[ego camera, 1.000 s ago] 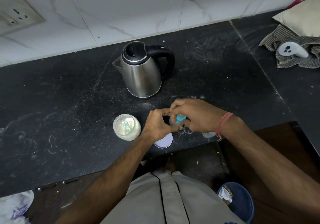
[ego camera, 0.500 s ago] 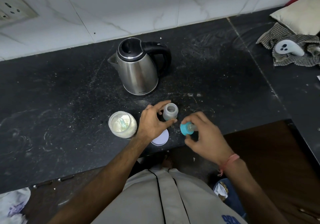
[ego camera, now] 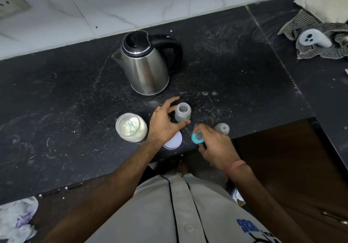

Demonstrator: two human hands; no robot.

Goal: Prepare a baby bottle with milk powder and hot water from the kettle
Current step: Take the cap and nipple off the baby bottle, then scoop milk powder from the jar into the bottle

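Baby bottle (ego camera: 182,113) uncapped — left hand (ego camera: 162,125) fingers curl around it; right hand (ego camera: 212,143) pinches teal nipple ring (ego camera: 196,136).

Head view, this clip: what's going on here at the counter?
A person is getting a baby bottle ready. The left hand steadies the open, uncapped bottle on the black counter, while the right hand holds the teal nipple ring just beside it. The open jar of milk powder with a scoop inside stands to the left, its white lid near the counter's edge. The kettle stands untouched behind, lid closed.
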